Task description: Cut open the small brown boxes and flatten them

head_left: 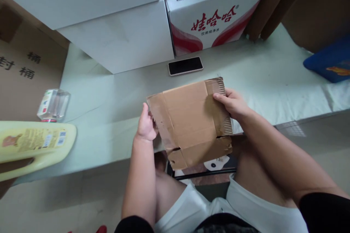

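Cardboard piece (pixel 188 116) lies between both grips: right grip (pixel 235 106) clasps its right edge; left grip (pixel 146 125) meets its left edge, closure indeterminable.

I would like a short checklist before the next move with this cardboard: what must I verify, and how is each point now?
1. Right hand holds the cardboard, thumb on top: ok.
2. Left hand is at the opposite edge: ok.
3. Left hand grips firmly: cannot tell, partly hidden behind the cardboard.
4. Cardboard edges neat: not ok, bare ridges show along the right edge.
5. Phone apart from the cardboard: ok.
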Demonstrator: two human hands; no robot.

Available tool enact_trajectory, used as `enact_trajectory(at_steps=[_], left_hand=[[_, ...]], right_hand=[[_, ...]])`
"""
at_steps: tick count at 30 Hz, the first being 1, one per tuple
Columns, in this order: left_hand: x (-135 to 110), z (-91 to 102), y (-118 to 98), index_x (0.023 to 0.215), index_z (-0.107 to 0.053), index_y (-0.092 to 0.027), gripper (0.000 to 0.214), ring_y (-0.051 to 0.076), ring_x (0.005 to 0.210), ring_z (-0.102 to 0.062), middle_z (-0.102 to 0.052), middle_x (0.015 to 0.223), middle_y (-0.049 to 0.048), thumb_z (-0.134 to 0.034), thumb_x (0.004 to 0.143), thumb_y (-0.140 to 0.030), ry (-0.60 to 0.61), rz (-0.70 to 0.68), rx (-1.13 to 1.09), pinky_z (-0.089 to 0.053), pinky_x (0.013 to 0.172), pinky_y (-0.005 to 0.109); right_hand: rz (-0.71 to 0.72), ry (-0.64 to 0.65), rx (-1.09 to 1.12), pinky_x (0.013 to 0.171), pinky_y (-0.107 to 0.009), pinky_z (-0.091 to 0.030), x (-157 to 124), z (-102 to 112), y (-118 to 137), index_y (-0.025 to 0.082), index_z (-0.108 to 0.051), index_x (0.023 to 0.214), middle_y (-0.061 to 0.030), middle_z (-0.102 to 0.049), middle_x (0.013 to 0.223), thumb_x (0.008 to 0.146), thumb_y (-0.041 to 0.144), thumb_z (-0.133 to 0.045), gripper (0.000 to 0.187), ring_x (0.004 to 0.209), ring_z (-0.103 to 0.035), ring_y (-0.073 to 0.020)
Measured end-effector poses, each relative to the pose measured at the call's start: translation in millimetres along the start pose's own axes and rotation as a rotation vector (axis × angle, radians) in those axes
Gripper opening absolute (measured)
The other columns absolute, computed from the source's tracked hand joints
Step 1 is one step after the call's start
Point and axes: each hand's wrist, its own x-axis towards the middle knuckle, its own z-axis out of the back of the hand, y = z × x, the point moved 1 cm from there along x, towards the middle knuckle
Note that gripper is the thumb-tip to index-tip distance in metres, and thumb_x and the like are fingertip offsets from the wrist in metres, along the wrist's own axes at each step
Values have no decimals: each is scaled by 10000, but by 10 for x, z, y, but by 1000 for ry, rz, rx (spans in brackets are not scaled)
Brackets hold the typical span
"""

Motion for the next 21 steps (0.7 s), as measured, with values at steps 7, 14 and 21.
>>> enact_trajectory(at_steps=[7,14,21], left_hand=[[-64,-45,10,1083,-713,-179,545,317,1091,-735,-794,1040,116,-921,596,-310,-9,-177,194,-576,994,447],[11,268,-189,1074,-729,-244,420,262,1202,-693,-790,1111,44,-835,697,-396,-282,-474,-51,-573,1004,377],[133,318,-184,1033,-719,-210,353,233,1307,-624,-764,1197,66,-735,799,-474,-321,-484,-194,-539,1060,346]], right_hand=[[190,-204,55,673,-262,-539,39,-91,33,297,-484,1108,38,-689,900,670,434,-836,579,728,-637,-137],[59,-153,204,703,-260,-589,145,71,36,232,-573,962,-15,-734,933,700,523,-782,444,729,-712,-130],[-2,412,45,683,-275,-604,-186,-400,-3,198,-659,1124,-92,-748,1078,715,582,-827,586,808,-735,-163]])
